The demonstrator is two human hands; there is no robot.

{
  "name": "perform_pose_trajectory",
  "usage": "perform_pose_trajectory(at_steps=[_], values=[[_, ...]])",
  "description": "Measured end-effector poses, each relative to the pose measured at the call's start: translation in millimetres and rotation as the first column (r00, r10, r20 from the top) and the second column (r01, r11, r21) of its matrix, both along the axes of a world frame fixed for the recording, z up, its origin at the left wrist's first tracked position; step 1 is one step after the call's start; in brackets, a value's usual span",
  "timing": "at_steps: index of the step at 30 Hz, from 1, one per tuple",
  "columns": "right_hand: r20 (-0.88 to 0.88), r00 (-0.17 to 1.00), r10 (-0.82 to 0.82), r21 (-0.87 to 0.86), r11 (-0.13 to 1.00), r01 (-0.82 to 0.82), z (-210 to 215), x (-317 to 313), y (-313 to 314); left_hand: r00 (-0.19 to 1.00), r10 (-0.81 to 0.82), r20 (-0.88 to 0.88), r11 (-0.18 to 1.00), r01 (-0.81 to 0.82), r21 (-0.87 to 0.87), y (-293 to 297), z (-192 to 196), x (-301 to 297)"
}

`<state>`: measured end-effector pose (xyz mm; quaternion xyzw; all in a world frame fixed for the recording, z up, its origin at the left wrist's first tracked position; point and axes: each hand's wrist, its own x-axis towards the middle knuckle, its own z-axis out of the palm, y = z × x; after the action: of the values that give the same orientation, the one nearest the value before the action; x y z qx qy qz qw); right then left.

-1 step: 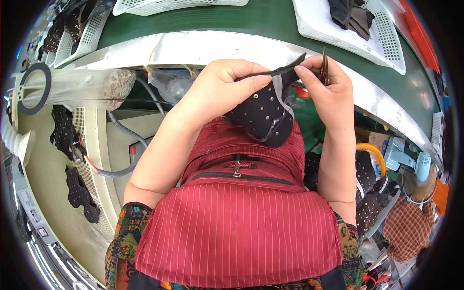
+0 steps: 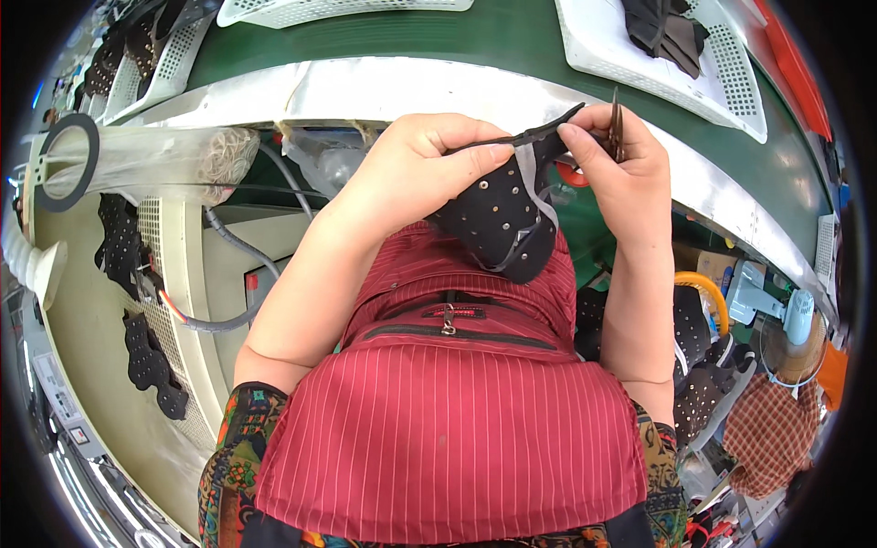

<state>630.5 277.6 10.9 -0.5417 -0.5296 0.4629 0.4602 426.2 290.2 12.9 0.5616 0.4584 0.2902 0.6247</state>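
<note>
Between my hands hangs a black studded fabric piece [image 2: 498, 215] with a grey trim strip and small metal studs, its lower end over my apron. My left hand [image 2: 411, 173] is closed, pinching the dark upper edge between thumb and fingers. Closed as well, my right hand [image 2: 630, 169] has its thumb and forefinger at the other end of that edge. Dark metal thread snips [image 2: 616, 132] are tucked in the right hand's fingers, points upward; their handle is hidden by the hand.
Ahead runs a green table [image 2: 393, 96] with a pale metal edge. White plastic baskets [image 2: 580, 55] stand on it, the right one holding dark pieces. At left are a beige machine housing [image 2: 82, 338] and a grey hose [image 2: 242, 242]. A blue fan [image 2: 797, 315] stands at right.
The black fabric piece has shifted very slightly to the right, with its upper edge tip lying a bit lower. Both hands keep their hold almost in place.
</note>
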Motion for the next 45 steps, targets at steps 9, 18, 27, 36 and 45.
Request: perform_pose_trajectory(at_steps=[9, 18, 27, 36, 45], values=[[0.121, 0.992, -0.032, 0.146, 0.989, 0.014, 8, -15, -14, 0.986, -0.062, 0.156, 0.995, 0.073, -0.062, -32, 17, -17], [0.405, 0.89, 0.211, 0.29, 0.893, -0.344, 25, -29, -36, 0.972, 0.187, -0.144, 0.953, -0.144, 0.267, -38, -20, -30], [0.152, 0.977, 0.151, 0.206, 0.962, -0.18, 24, -26, -37, 0.969, 0.207, -0.136, 0.955, -0.17, 0.244, -46, -7, -32], [0.115, 0.978, 0.176, 0.125, 0.974, -0.19, 22, -12, -46, 0.957, 0.18, -0.227, 0.898, -0.065, 0.434, -50, 0, -28], [0.074, 0.989, 0.125, 0.047, 0.991, -0.129, 8, 11, -42, 0.967, 0.121, -0.223, 0.907, -0.016, 0.422, -43, 5, -14]])
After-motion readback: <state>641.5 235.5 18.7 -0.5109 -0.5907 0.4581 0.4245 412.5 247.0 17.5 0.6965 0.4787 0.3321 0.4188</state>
